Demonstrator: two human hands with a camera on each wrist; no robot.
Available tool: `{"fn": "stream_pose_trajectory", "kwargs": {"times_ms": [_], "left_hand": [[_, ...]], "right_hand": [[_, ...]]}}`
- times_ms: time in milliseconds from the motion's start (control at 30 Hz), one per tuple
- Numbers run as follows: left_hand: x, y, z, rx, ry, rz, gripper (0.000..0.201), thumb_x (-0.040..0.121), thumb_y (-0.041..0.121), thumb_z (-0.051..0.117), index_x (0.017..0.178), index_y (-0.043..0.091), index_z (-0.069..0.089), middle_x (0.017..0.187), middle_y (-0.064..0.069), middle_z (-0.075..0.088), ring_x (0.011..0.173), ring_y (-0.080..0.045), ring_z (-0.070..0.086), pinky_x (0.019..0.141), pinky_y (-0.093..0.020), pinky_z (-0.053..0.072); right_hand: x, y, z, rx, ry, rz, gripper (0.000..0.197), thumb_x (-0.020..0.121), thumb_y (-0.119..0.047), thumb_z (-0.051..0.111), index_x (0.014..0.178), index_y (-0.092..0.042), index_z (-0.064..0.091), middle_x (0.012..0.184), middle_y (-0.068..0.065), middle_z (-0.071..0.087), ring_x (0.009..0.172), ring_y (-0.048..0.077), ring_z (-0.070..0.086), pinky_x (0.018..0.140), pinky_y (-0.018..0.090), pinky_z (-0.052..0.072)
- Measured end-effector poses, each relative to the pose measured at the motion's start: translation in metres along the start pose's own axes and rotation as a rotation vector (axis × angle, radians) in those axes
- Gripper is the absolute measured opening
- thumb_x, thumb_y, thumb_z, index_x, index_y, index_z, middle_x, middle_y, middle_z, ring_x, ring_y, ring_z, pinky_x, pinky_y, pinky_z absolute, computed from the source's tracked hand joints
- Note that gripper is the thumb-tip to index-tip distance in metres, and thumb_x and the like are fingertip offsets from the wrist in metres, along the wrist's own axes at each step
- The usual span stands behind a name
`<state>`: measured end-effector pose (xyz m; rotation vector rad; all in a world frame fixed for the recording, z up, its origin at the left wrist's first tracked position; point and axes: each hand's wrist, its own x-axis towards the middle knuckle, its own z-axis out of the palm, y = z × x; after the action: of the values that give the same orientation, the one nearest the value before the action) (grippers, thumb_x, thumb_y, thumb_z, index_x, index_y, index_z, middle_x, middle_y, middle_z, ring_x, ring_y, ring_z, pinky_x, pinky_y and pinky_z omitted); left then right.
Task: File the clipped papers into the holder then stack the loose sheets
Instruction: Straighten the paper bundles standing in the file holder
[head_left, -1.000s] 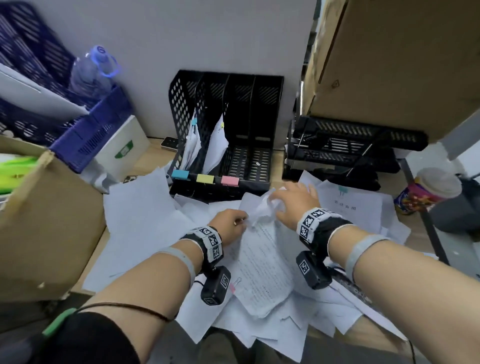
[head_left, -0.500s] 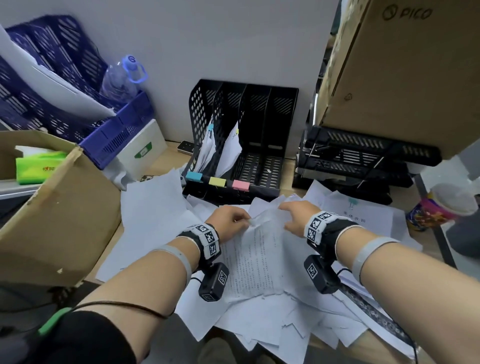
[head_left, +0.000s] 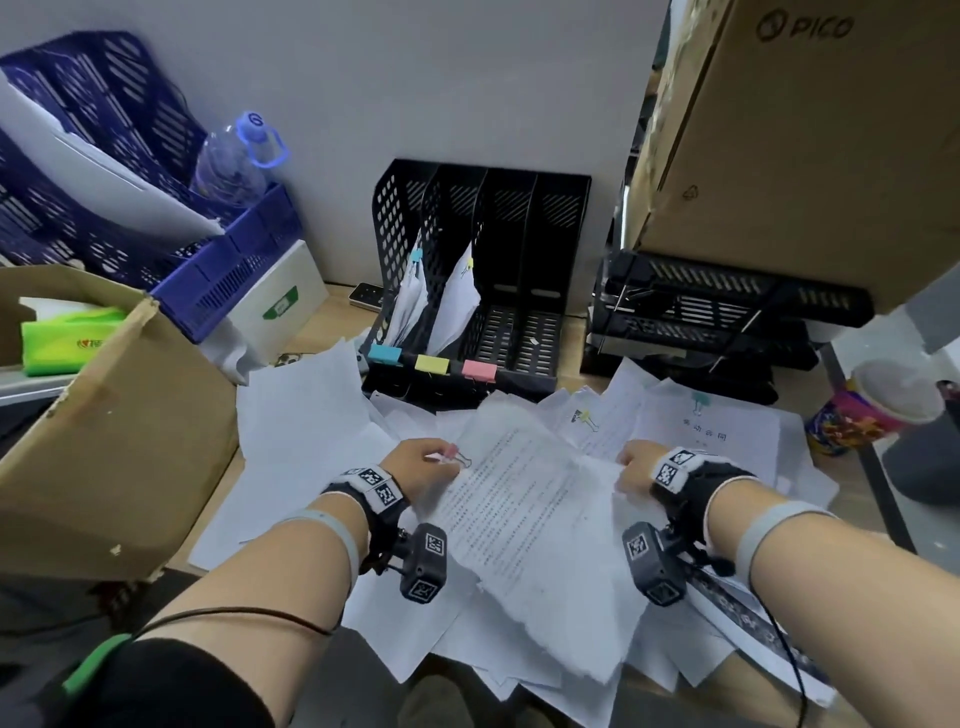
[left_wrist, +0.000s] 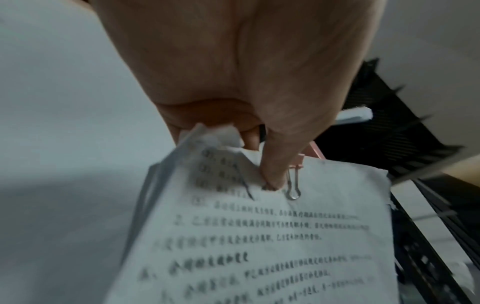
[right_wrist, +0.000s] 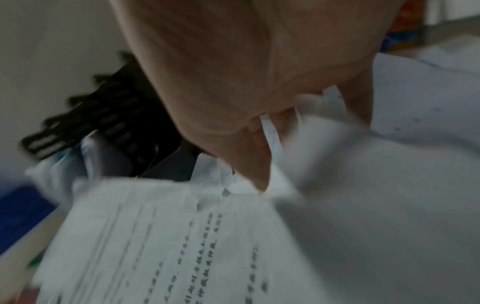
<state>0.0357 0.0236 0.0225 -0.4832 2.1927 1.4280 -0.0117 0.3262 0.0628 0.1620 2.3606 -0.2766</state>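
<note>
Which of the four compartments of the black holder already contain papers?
The two left compartments: the blue-tagged one and the yellow-tagged one each hold clipped papers. The two to their right hold none.

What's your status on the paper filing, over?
Left hand pinching the pink-clipped bundle at its clip corner; right hand gripping its opposite edge. Holder ahead, two slots filled. Loose sheets unstacked. Path looks clear.

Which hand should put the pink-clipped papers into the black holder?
Probably the left hand: it pinches the bundle right beside its pink clip. The right hand only holds the far edge.
</note>
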Motion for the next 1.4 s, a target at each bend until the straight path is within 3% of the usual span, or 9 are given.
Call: {"fn": "stream_pose_trajectory", "kwargs": {"times_ms": [200, 267, 400, 633, 800, 933, 1100, 1200, 1400], "left_hand": [[-0.003, 0.038, 0.003, 0.203, -0.085, 0.192, 0.018, 0.092, 0.025, 0.064, 0.106, 0.019, 0.074, 0.105, -0.005, 0.075, 0.099, -0.022, 0.068, 0.091, -0.036, 0.052], [-0.004, 0.047, -0.001, 0.217, -0.055, 0.204, 0.018, 0.093, 0.026, 0.062, 0.106, 0.02, 0.073, 0.1, -0.003, 0.074, 0.092, -0.018, 0.067, 0.077, -0.027, 0.051], [-0.001, 0.049, -0.012, 0.178, 0.032, 0.18, 0.015, 0.091, 0.029, 0.065, 0.098, 0.018, 0.073, 0.09, 0.0, 0.07, 0.08, -0.011, 0.063, 0.065, -0.022, 0.044], [0.01, 0.051, -0.034, 0.073, 0.022, 0.193, 0.024, 0.073, 0.043, 0.079, 0.086, 0.024, 0.075, 0.096, -0.001, 0.076, 0.097, -0.023, 0.07, 0.093, -0.046, 0.055], [0.006, 0.056, -0.05, 0.052, -0.169, 0.051, 0.023, 0.084, 0.017, 0.075, 0.105, 0.011, 0.071, 0.101, -0.01, 0.076, 0.092, -0.027, 0.075, 0.081, -0.049, 0.061], [0.012, 0.071, -0.055, 0.088, -0.08, 0.18, 0.011, 0.088, 0.009, 0.063, 0.094, 0.002, 0.07, 0.086, -0.013, 0.073, 0.079, -0.026, 0.073, 0.07, -0.036, 0.064], [0.017, 0.12, -0.061, 0.125, 0.028, 0.367, 0.012, 0.077, 0.013, 0.05, 0.068, 0.015, 0.058, 0.071, -0.014, 0.068, 0.071, -0.035, 0.069, 0.072, -0.052, 0.061], [0.006, 0.152, -0.06, 0.119, 0.015, 0.48, 0.02, 0.08, 0.005, 0.05, 0.062, 0.011, 0.048, 0.061, -0.011, 0.054, 0.061, -0.035, 0.058, 0.063, -0.036, 0.055], [0.007, 0.162, -0.068, -0.198, -0.225, 0.55, 0.046, 0.09, 0.037, 0.068, 0.132, 0.02, 0.056, 0.115, -0.007, 0.068, 0.101, -0.021, 0.072, 0.081, -0.04, 0.062]], "right_hand": [[-0.005, -0.043, 0.012, 0.321, 0.066, -0.288, 0.068, 0.083, -0.034, 0.068, 0.143, -0.016, 0.04, 0.14, 0.008, 0.051, 0.125, 0.027, 0.052, 0.104, 0.038, 0.043], [-0.01, -0.059, 0.009, 0.438, 0.064, -0.303, 0.055, 0.088, -0.046, 0.058, 0.135, -0.018, 0.052, 0.135, 0.004, 0.057, 0.122, 0.025, 0.054, 0.106, 0.04, 0.042], [-0.017, -0.068, 0.009, 0.886, -0.14, -0.187, 0.091, 0.073, -0.085, 0.044, 0.141, -0.025, 0.049, 0.149, -0.002, 0.044, 0.137, 0.023, 0.042, 0.118, 0.044, 0.028], [-0.017, -0.071, 0.024, 0.647, 0.251, -0.302, 0.022, 0.09, -0.008, 0.054, 0.106, -0.012, 0.068, 0.088, -0.001, 0.068, 0.093, 0.025, 0.063, 0.07, 0.024, 0.048], [-0.008, -0.078, 0.013, 0.674, 0.368, -0.22, 0.027, 0.088, -0.01, 0.054, 0.112, -0.015, 0.065, 0.115, 0.011, 0.065, 0.1, 0.029, 0.063, 0.085, 0.033, 0.05], [-0.013, -0.095, -0.002, 0.497, 0.706, -0.102, 0.036, 0.076, -0.025, 0.067, 0.102, -0.015, 0.045, 0.108, 0.008, 0.053, 0.097, 0.028, 0.053, 0.082, 0.039, 0.049], [-0.035, -0.142, -0.014, 0.168, 0.259, -0.24, 0.093, 0.056, -0.081, 0.063, 0.124, -0.021, 0.044, 0.108, 0.003, 0.063, 0.093, 0.023, 0.064, 0.084, 0.038, 0.054], [-0.038, -0.161, -0.022, 0.024, 0.387, -0.22, 0.059, 0.08, -0.05, 0.062, 0.127, -0.019, 0.043, 0.112, 0.009, 0.064, 0.096, 0.03, 0.064, 0.081, 0.037, 0.054], [-0.058, -0.167, -0.077, 0.197, 0.539, -0.132, 0.024, 0.091, -0.015, 0.04, 0.107, -0.016, 0.059, 0.103, 0.012, 0.066, 0.088, 0.034, 0.068, 0.074, 0.04, 0.059]]}}
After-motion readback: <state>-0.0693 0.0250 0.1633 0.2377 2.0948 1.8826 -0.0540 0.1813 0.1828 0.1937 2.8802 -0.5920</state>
